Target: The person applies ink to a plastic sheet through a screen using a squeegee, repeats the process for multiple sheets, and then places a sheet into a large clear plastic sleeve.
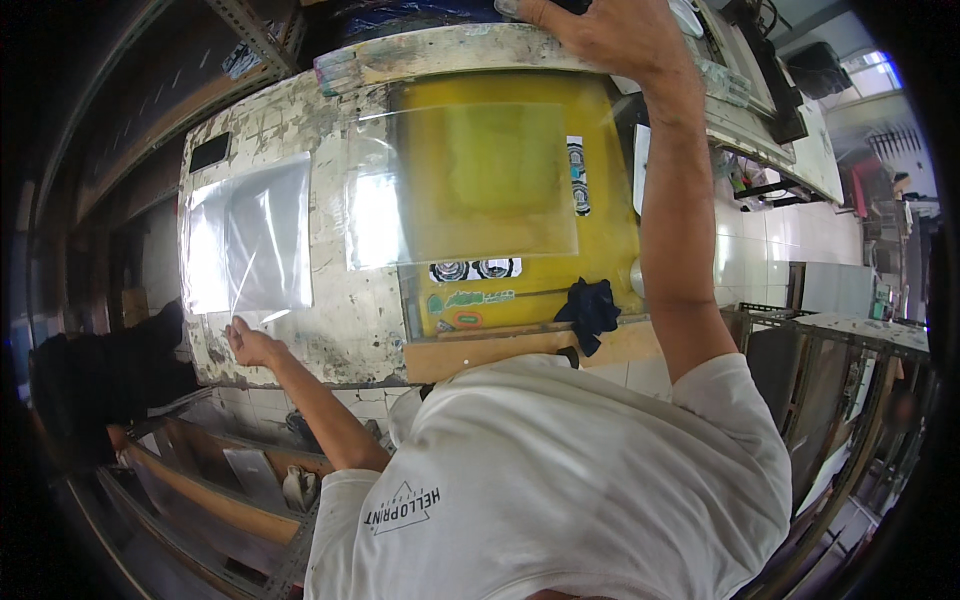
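Note:
My left hand (pixel 254 347) has its fingers closed in a pinch at the near edge of a stack of clear plastic sheets (pixel 265 235) on the left of the worktable. Another clear sheet (pixel 490 235) lies over a yellow printing screen (pixel 610 245), its left part reaching onto the bare tabletop. My right arm stretches across the screen's right side. At the top of the view my right hand (pixel 618 35) is over the far wooden rail (pixel 450 52), one finger stretched out leftward; the picture's edge cuts off part of the hand, and I see nothing held in it.
A dark crumpled cloth (pixel 590 312) lies on the screen's near right corner, by the wooden near rail (pixel 480 358). A black phone-like slab (pixel 210 151) rests at the table's far left. Metal racks (pixel 830 350) stand to the right, wooden shelving (pixel 215 495) at lower left.

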Motion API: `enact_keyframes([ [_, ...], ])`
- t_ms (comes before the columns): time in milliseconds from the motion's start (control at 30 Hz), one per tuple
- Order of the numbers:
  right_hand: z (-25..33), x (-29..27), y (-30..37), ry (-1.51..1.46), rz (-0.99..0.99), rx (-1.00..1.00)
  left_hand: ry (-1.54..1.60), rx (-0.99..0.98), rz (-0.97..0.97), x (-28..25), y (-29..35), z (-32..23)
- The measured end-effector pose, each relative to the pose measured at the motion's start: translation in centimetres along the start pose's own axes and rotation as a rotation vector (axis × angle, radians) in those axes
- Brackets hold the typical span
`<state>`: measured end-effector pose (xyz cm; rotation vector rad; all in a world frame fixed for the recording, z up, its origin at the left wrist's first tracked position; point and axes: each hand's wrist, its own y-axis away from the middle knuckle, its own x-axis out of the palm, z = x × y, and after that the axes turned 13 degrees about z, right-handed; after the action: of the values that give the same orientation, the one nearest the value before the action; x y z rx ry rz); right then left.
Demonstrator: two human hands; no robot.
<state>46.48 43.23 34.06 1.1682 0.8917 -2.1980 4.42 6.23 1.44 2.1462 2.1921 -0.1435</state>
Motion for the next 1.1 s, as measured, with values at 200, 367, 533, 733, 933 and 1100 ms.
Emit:
enact_keyframes([
  [200,-0.3,0.4,0.0,-0.017,-0.035,-0.044,-0.490,0.024,-0.271,-3.9,-3.2,2.2],
  [367,0.0,0.0,0.0,0.032,-0.056,-0.071,-0.747,0.635,-0.181,1.1,0.6,0.9],
  [533,-0.3,0.1,-0.1,-0.007,-0.045,-0.079,-0.383,0.802,0.790,12.1,13.9,-2.1],
  [733,-0.4,0.2,-0.2,-0.035,-0.037,-0.051,-0.479,0.826,1.508,16.6,21.6,-0.3],
  [933,-0.6,0.2,-0.5,0.054,-0.069,-0.103,-0.446,0.774,1.543,16.8,22.0,1.2],
  [1100,-0.7,0.1,-0.5,0.008,-0.042,-0.070,-0.392,0.851,1.505,16.8,22.2,0.8],
])
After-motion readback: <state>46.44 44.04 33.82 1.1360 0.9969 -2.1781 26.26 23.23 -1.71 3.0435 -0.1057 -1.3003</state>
